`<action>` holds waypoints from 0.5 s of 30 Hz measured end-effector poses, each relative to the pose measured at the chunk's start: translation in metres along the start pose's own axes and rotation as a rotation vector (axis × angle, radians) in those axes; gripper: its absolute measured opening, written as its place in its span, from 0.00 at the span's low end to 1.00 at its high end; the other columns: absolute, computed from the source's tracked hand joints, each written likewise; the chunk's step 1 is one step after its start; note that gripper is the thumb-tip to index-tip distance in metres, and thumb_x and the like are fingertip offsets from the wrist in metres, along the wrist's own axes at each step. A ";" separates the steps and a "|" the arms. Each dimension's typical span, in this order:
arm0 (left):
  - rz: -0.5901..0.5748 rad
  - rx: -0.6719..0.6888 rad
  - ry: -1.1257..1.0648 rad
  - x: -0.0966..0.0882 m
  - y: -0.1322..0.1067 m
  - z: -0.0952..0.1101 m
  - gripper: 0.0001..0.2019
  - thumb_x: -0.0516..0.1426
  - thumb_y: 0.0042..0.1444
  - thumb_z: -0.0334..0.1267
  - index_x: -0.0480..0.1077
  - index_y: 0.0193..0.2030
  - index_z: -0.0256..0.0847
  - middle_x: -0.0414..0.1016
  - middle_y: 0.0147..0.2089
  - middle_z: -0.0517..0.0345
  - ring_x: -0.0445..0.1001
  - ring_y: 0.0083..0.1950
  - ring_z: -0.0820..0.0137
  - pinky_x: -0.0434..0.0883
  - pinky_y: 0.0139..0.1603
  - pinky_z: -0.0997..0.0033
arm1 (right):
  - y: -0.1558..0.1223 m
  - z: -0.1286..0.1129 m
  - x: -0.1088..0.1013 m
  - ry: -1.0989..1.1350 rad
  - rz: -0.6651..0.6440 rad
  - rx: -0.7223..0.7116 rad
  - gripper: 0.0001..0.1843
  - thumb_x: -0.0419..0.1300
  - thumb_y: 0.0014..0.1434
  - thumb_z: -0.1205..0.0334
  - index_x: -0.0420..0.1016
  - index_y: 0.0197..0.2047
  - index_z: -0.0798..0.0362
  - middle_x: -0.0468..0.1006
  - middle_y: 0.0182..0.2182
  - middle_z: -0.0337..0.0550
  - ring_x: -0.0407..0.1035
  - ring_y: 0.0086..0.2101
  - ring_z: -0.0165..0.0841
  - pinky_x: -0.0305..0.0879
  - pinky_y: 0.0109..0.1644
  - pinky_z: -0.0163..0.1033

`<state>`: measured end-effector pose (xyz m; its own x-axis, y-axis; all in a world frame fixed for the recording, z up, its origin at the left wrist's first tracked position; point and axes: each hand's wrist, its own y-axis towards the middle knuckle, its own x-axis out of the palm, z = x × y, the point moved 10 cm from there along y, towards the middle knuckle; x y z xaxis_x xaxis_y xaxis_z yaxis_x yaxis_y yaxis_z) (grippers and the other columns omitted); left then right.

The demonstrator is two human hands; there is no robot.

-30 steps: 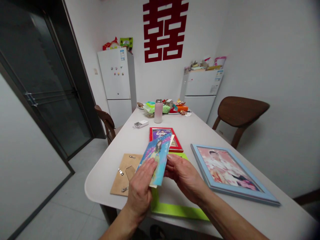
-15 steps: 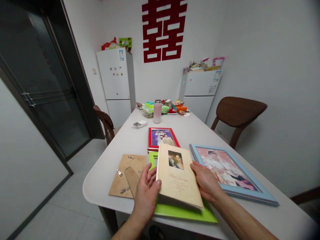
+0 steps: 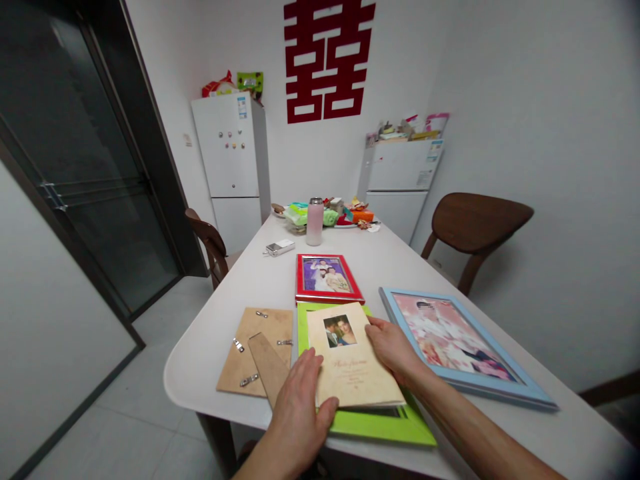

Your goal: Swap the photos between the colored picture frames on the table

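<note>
A cream card (image 3: pixel 350 363) with a small couple photo lies flat inside a lime-green picture frame (image 3: pixel 380 427) near the table's front edge. My left hand (image 3: pixel 303 400) rests on the card's lower left corner, fingers stretched flat. My right hand (image 3: pixel 393 347) presses the card's right edge with fingers laid out. A brown frame backing board (image 3: pixel 253 343) with metal clips and a stand lies just left of the green frame.
A red framed photo (image 3: pixel 327 277) lies beyond the green frame, a large blue framed photo (image 3: pixel 465 347) to the right. Further back on the white table (image 3: pixel 215 320) stand a pink bottle (image 3: pixel 315 222), a small silver device (image 3: pixel 280 248) and packets. Wooden chairs flank it.
A second ago both hands held a stack with a blue photo upright. It was turned cream side up, then lowered flat into the green frame, hands now pressing on it.
</note>
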<state>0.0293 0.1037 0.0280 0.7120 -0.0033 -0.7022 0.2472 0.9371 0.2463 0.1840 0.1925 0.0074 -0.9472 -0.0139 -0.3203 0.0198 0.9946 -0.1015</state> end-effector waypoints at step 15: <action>-0.009 0.054 0.052 -0.009 -0.003 0.004 0.25 0.53 0.46 0.34 0.58 0.53 0.34 0.56 0.57 0.42 0.55 0.58 0.58 0.56 0.56 0.53 | -0.010 -0.030 -0.014 -1.082 0.173 -0.176 0.17 0.46 0.52 0.56 0.69 0.38 0.57 0.73 0.33 0.53 0.68 0.31 0.37 0.56 0.30 0.37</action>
<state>0.0251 0.0992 0.0363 0.6748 0.0079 -0.7380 0.2898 0.9168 0.2747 0.1880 0.1862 0.0412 -0.1550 0.1300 -0.9793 -0.0024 0.9912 0.1320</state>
